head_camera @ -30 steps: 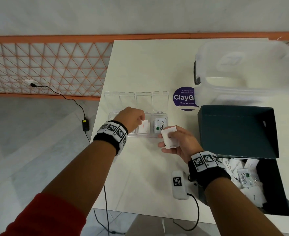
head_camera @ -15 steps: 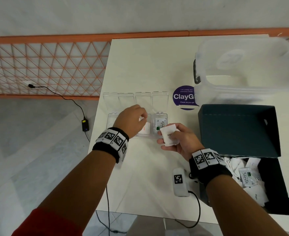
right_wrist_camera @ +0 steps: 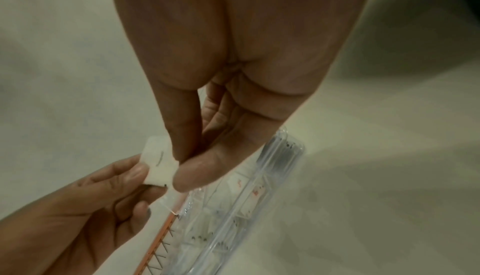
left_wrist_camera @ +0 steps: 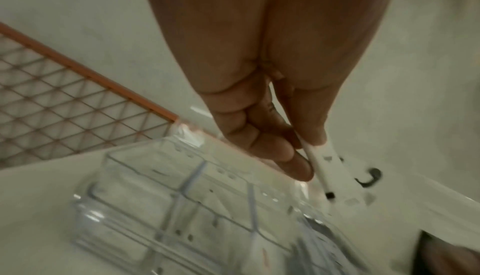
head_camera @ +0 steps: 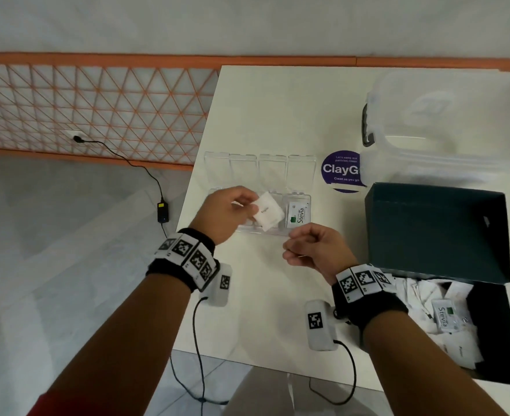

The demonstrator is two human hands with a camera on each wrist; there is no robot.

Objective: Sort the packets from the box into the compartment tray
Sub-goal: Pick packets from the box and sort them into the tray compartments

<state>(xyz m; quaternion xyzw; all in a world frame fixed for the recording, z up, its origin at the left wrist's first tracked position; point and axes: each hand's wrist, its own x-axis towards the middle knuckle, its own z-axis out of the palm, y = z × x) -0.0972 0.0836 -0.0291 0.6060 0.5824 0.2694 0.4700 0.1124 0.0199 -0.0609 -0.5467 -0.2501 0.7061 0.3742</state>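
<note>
Box (head_camera: 493, 331): at the table's near right corner, many packets left.
Right hand (head_camera: 313, 250): curled; whether it holds anything cannot be told.
Left hand (head_camera: 226, 214): pinches a white packet (head_camera: 267, 214) over the tray.
Tray (head_camera: 298, 234): a few packets in; most sorting remains.

I saw a white worktop (head_camera: 277, 115) carrying everything. On it lay a clear compartment tray (head_camera: 298, 235) with its lids open toward the far side, a Stevia packet (head_camera: 298, 215) in its rightmost cell. Just right of the tray sat a round purple sticker (head_camera: 339, 169), partly under a clear plastic tub (head_camera: 445, 130) at the far right. Nearer me stood a dark box (head_camera: 436, 229), lid raised, holding white packets (head_camera: 427, 298). Two cables (head_camera: 198, 340) ran off the near edge.
</note>
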